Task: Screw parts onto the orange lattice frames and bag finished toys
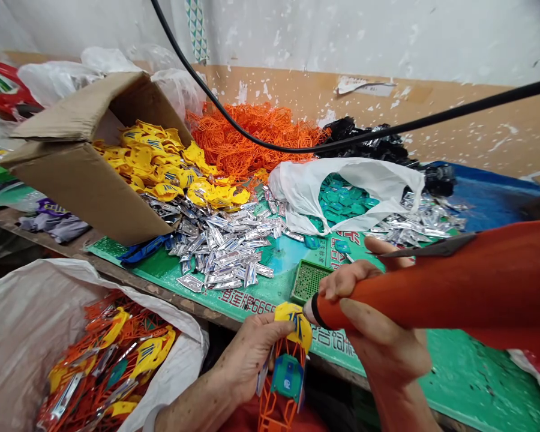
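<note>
My left hand (245, 351) is closed around a toy vehicle body, an orange lattice frame (276, 414) with a yellow hood piece (292, 315) at its top end and a teal piece (288, 376) in its middle. Silver strips run along the frame's sides. Wrapped in my right hand (382, 339) is a large orange electric screwdriver (486, 282), lying nearly level and coming in from the right. Its pale tip meets the edge of the yellow piece; the bit itself cannot be made out. Just beyond the tip sits a small green tray (308, 279) with screws in it.
A tipped cardboard box (112, 192) spills yellow pieces (157, 162). Silver strips (229, 246), an orange frame heap (256, 135) and a white bag (292, 186) of teal pieces (346, 198) cover the green table. A black cable (234, 123) hangs across. Assembled bodies fill a sack (189, 336) at lower left.
</note>
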Available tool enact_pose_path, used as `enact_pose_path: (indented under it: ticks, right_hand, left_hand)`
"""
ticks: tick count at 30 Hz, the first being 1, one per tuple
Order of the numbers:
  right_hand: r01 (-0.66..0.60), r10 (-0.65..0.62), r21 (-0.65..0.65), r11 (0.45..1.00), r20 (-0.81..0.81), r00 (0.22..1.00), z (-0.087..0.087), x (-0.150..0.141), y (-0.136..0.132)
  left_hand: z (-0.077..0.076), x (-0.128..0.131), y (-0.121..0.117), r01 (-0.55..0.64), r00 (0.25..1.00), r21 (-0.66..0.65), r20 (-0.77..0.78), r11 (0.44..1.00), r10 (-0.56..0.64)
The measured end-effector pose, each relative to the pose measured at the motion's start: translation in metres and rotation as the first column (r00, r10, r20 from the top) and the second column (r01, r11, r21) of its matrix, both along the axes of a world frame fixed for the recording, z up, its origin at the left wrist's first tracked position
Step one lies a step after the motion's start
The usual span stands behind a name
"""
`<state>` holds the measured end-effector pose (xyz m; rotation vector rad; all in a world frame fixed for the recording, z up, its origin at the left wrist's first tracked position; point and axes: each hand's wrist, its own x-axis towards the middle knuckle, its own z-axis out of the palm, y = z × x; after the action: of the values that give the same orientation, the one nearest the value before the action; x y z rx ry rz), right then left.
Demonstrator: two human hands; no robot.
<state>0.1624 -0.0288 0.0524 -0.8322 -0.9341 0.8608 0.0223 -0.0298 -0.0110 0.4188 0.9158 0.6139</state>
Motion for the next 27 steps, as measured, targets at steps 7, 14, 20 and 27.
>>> enact_pose_path:
  ticks: [7, 14, 20, 27]
  right_hand:
    - [-0.024, 0.024, 0.001, 1.0, 0.019, 1.0, -0.004, -0.001, -0.003]
    - [-0.04, 0.04, 0.022, 0.999, 0.02, 0.999, -0.007, -0.004, -0.003]
    - [-0.039, 0.037, 0.038, 0.998, 0.049, 0.998, -0.017, -0.004, -0.004]
    - [-0.027, 0.028, 0.047, 0.999, -0.023, 0.999, -0.016, -0.007, -0.005]
  left_hand:
    - [-0.009, -0.001, -0.004, 0.032, 0.998, 0.085, -0.057, 0.996, -0.027]
    - [-0.01, -0.002, -0.008, 0.024, 0.997, 0.17, -0.079, 0.985, -0.011]
    - [-0.011, -0.004, -0.01, 0.015, 0.996, 0.167, -0.086, 0.986, -0.001]
    - [-0.013, -0.009, -0.008, -0.008, 0.998, 0.128, -0.058, 0.992, 0.015]
